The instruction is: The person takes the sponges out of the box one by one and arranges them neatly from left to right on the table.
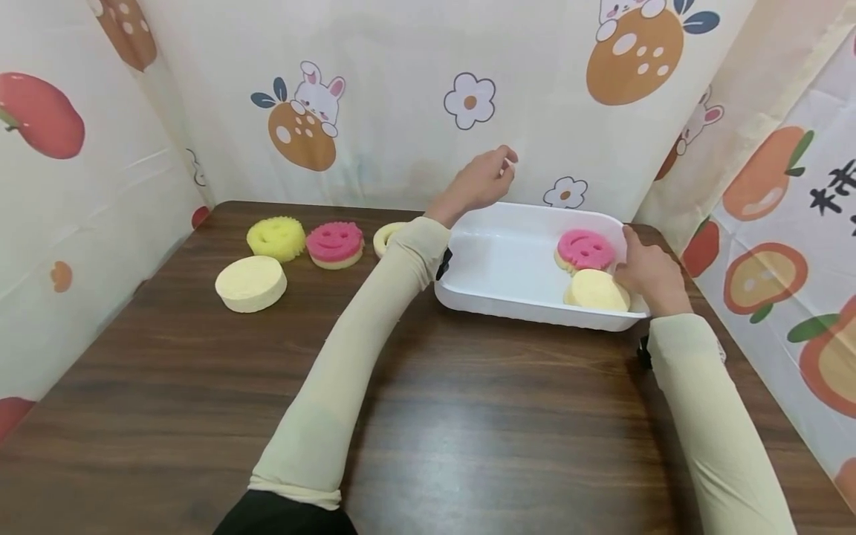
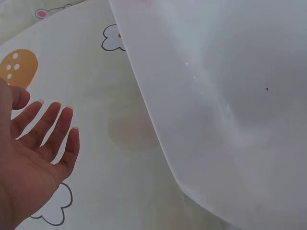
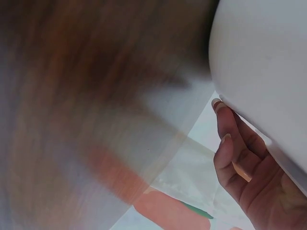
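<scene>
A white tray (image 1: 508, 261) stands at the back right of the brown table (image 1: 468, 416). In it lie a pink smiley sponge (image 1: 585, 250) and a pale yellow round sponge (image 1: 597, 290). My right hand (image 1: 646, 272) grips the tray's right rim beside the pale sponge. Its thumb lies over the rim, and in the right wrist view the fingers (image 3: 230, 153) lie against the tray's outer wall (image 3: 268, 72). My left hand (image 1: 483, 180) hovers above the tray's far left corner. It holds nothing, and its fingers (image 2: 48, 129) are straight beside the tray wall (image 2: 216, 96).
On the table's left lie a yellow smiley sponge (image 1: 276, 238), a second pink smiley sponge (image 1: 334, 244) and a pale round sponge (image 1: 250, 283). Another pale piece (image 1: 388, 236) is half hidden behind my left arm. Printed curtain walls close in the table on three sides.
</scene>
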Motion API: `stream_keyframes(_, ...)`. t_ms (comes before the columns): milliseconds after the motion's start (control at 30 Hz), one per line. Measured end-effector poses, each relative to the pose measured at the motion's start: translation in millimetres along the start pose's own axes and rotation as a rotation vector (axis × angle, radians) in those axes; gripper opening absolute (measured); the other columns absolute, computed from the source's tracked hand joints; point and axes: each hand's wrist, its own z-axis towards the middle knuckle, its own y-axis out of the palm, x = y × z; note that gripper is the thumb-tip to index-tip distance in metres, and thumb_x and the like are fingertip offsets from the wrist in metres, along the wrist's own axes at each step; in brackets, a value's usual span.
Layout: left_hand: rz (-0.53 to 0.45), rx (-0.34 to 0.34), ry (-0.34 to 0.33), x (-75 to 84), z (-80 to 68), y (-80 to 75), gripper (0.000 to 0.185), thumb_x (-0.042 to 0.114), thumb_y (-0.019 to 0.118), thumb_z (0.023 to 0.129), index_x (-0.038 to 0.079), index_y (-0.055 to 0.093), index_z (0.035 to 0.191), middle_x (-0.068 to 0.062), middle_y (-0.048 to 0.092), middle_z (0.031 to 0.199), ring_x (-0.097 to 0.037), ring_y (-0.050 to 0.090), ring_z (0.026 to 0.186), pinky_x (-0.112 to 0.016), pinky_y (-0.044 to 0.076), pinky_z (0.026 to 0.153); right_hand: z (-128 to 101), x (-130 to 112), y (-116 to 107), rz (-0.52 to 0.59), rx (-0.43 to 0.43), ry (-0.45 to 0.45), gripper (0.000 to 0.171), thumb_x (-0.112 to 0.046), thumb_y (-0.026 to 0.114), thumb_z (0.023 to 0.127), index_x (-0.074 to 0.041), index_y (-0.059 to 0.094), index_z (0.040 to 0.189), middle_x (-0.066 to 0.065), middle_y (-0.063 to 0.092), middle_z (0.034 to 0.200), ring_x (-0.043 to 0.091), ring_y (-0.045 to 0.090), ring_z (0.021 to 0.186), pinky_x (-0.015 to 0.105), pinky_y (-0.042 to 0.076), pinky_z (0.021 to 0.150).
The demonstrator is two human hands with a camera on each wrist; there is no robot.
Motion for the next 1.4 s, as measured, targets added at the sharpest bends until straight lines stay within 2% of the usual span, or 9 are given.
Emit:
stream_keyframes(533, -0.010, 0.008, 0.018, 1.4, 10.2, 8.9, 0.042, 0.028, 0.031, 0.107, 0.014, 0.043, 0.145, -0.003, 0.057, 0.140, -0.013, 0.056, 0.124, -0.027, 0.047, 0.101, -2, -5, 1, 0.004, -0.008, 0.004, 0.085, -0.022, 0.053, 0.094, -0.008, 0.000, 0.159, 0.041, 0.044, 0.131, 0.058, 0.051, 0.110, 0.073, 0.041, 0.092)
stream_keyframes(700, -0.006, -0.021, 0.033, 7.7, 13.3, 13.4, 0.043, 0.028, 0.031, 0.107, 0.014, 0.042, 0.145, -0.003, 0.056, 0.141, -0.013, 0.055, 0.124, -0.025, 0.047, 0.101, -3, -6, -3, 0.002, 0.000, 0.009, 0.086, -0.021, 0.054, 0.093, -0.007, 0.001, 0.159, 0.041, 0.046, 0.127, 0.057, 0.052, 0.106, 0.073, 0.042, 0.090)
stream_keyframes(1033, 0.027, -0.063, 0.031, 14.8, 17.4, 30.6, 0.043, 0.028, 0.034, 0.107, 0.014, 0.041, 0.146, -0.003, 0.057, 0.140, -0.012, 0.056, 0.121, -0.024, 0.048, 0.099, 0, -6, -2, -0.008, -0.012, 0.013, 0.088, -0.022, 0.056, 0.093, -0.008, -0.001, 0.159, 0.040, 0.046, 0.127, 0.057, 0.052, 0.106, 0.073, 0.043, 0.089)
stream_keyframes(1400, 0.049, -0.098, 0.061, 16.4, 25.5, 49.9, 0.043, 0.028, 0.034, 0.106, 0.014, 0.041, 0.146, -0.003, 0.056, 0.140, -0.012, 0.056, 0.122, -0.024, 0.047, 0.101, 1, -3, 0, -0.009, -0.007, 0.034, 0.088, -0.023, 0.056, 0.093, -0.010, 0.000, 0.160, 0.040, 0.046, 0.128, 0.057, 0.051, 0.108, 0.074, 0.041, 0.091)
